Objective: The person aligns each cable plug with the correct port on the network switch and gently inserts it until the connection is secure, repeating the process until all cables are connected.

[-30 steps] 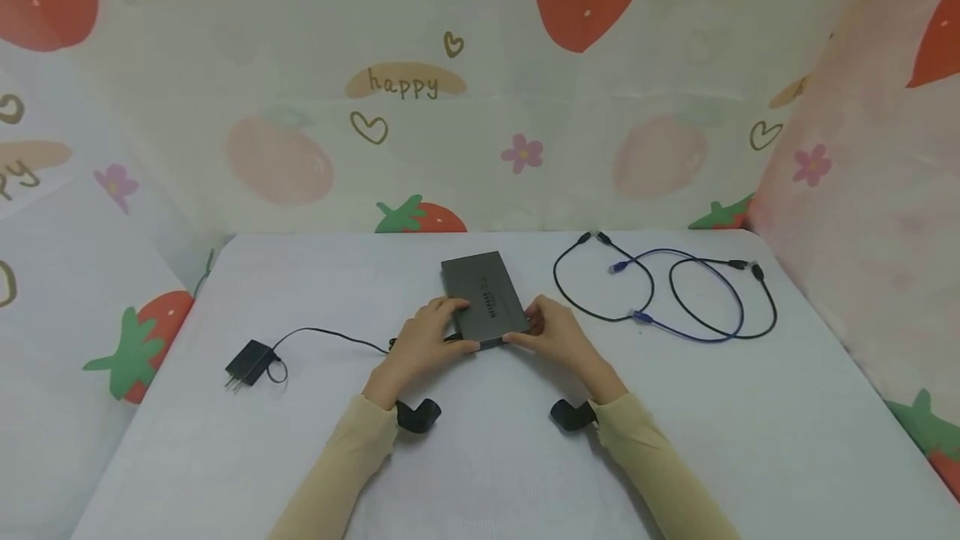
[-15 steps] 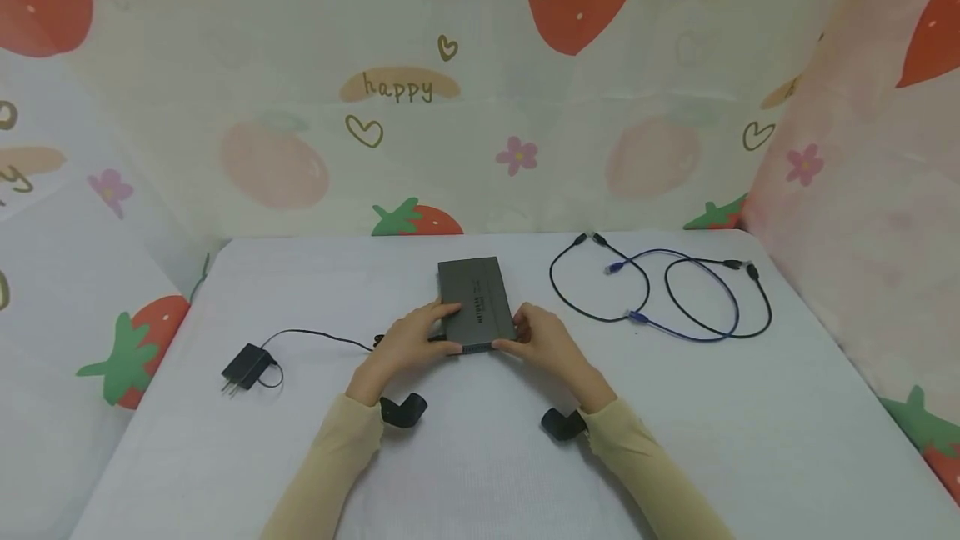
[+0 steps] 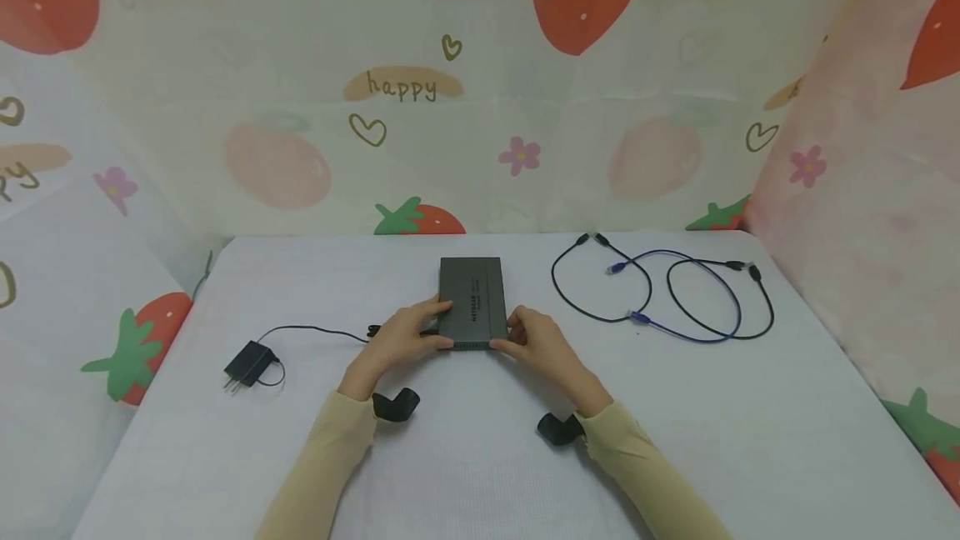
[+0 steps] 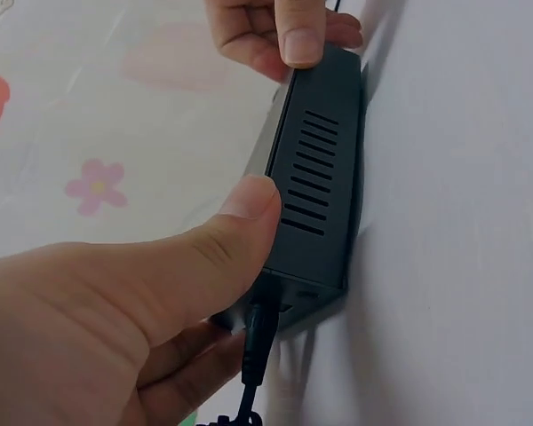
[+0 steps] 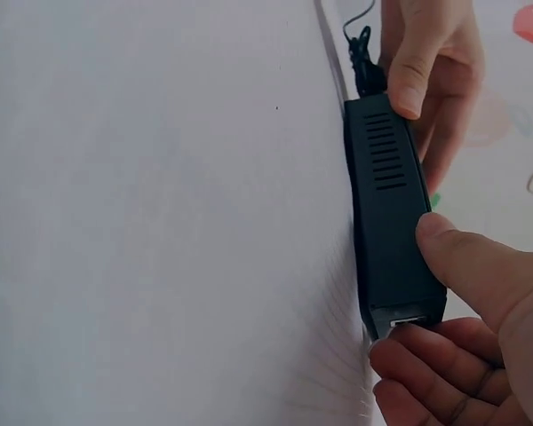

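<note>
A dark grey network switch (image 3: 468,290), marked NETGEAR, sits at the middle of the table with its narrow slotted side (image 4: 315,169) facing me. My left hand (image 3: 397,340) grips its near left corner, thumb on the upper edge and fingers along the left side. A black power plug (image 4: 260,342) is seated in a socket on that side, beside the left fingers. At the near right corner my right hand (image 3: 543,348) holds the switch, thumb on the upper edge. The right fingertips are curled by a port with a metal edge (image 5: 407,321).
A black power adapter (image 3: 251,363) with bare prongs lies at the left, its thin cord (image 3: 311,327) running toward the switch. To the right lie two black cables (image 3: 600,319) and a blue network cable (image 3: 731,290), loosely looped and overlapping. A strawberry-print cloth (image 3: 420,165) hangs behind the white table.
The switch has turned from a slant to square with the table, its near end swinging left. Both hands have moved left with it and keep their hold.
</note>
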Action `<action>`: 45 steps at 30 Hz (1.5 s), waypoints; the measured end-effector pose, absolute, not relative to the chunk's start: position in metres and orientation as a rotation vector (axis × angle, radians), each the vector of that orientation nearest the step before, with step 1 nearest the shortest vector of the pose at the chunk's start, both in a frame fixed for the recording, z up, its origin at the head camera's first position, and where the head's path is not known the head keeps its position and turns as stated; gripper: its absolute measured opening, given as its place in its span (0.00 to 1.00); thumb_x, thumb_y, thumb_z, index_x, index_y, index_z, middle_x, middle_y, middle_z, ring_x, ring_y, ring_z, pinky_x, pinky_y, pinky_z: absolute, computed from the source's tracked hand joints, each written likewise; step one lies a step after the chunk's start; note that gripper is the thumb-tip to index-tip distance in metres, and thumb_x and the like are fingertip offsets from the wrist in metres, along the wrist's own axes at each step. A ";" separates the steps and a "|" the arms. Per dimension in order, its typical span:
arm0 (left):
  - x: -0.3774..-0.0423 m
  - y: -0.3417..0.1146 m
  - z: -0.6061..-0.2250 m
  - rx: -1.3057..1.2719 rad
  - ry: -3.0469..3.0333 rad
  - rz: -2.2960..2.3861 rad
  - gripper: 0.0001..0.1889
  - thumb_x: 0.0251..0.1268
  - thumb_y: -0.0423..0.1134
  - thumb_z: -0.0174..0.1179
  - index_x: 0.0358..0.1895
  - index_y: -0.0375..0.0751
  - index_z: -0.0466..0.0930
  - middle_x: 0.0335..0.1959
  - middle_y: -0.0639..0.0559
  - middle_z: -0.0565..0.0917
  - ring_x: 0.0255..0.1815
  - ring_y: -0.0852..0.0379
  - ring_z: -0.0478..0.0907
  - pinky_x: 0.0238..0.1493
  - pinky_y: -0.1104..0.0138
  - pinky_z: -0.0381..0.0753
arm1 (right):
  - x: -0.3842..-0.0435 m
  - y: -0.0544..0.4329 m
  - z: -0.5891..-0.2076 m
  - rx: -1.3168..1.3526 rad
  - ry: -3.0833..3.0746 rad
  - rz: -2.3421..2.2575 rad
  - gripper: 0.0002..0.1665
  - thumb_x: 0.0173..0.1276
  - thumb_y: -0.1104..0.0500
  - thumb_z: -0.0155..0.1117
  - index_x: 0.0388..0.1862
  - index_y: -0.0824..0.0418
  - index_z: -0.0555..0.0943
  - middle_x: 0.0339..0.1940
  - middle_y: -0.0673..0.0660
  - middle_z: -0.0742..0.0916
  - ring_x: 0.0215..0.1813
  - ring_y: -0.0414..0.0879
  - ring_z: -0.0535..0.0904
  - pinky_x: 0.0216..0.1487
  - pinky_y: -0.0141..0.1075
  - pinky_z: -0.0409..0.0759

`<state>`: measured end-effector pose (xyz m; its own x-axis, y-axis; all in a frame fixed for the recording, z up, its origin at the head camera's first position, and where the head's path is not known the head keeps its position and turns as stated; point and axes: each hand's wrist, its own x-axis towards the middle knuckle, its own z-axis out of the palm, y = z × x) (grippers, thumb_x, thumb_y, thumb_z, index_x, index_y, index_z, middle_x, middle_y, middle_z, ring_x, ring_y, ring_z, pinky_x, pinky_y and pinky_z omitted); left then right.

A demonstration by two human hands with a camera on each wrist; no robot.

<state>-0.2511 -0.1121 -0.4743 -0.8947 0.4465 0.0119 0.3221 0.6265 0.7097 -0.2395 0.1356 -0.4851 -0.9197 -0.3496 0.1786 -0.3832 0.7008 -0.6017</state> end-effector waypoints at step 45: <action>-0.250 -0.109 -0.483 0.681 2.971 0.832 0.38 0.47 0.51 0.68 0.64 0.45 0.68 0.70 0.45 0.61 0.66 0.47 0.66 0.66 0.54 0.62 | -0.357 0.135 -0.490 0.330 -2.852 1.566 0.20 0.71 0.51 0.52 0.58 0.57 0.75 0.49 0.60 0.81 0.34 0.45 0.77 0.26 0.30 0.70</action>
<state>-0.2503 -0.1090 -0.4827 -0.9070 0.4006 0.1301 0.4099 0.7684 0.4914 -0.3567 0.1354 -0.4896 -0.9713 -0.2372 -0.0163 -0.1136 0.5229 -0.8448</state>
